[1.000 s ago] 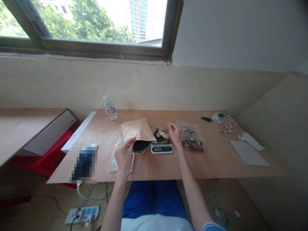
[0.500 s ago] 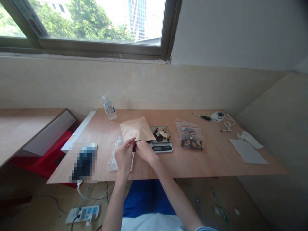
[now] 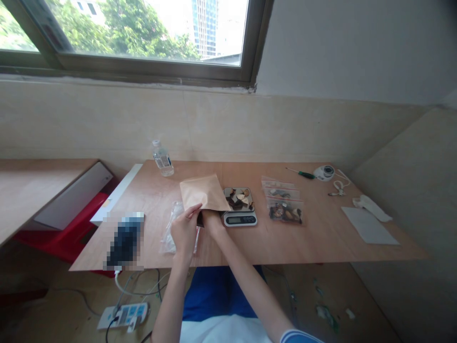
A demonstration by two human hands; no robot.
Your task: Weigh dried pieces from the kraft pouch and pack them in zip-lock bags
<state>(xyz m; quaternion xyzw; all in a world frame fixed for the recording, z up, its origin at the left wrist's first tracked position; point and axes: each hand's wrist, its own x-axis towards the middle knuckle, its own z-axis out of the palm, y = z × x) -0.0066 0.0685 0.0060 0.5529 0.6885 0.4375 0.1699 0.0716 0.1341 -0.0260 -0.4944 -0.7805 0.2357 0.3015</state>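
A brown kraft paper bag [image 3: 203, 190] lies tilted over the table, its mouth facing me. My left hand [image 3: 184, 227] is closed on the near left edge of that mouth. Inside the opening is my right hand [image 3: 211, 220]; its fingers are hidden by the paper. Just right of the bag sits a small digital scale [image 3: 241, 219], with dark and pale dried pieces [image 3: 240, 199] spread on its plate. Under and beside my left hand lies a clear plastic bag [image 3: 169, 238].
Zip bags of dark dried pieces [image 3: 285, 212] lie right of the scale. A water bottle [image 3: 163, 159] stands at the back left, a blurred dark device [image 3: 124, 242] at the front left. Farther right are a screwdriver [image 3: 305, 175], a white camera [image 3: 324, 173] and white paper [image 3: 369, 225].
My right hand has slid deeper into the paper bag, so its fingers no longer show. My left hand keeps its hold on the edge.
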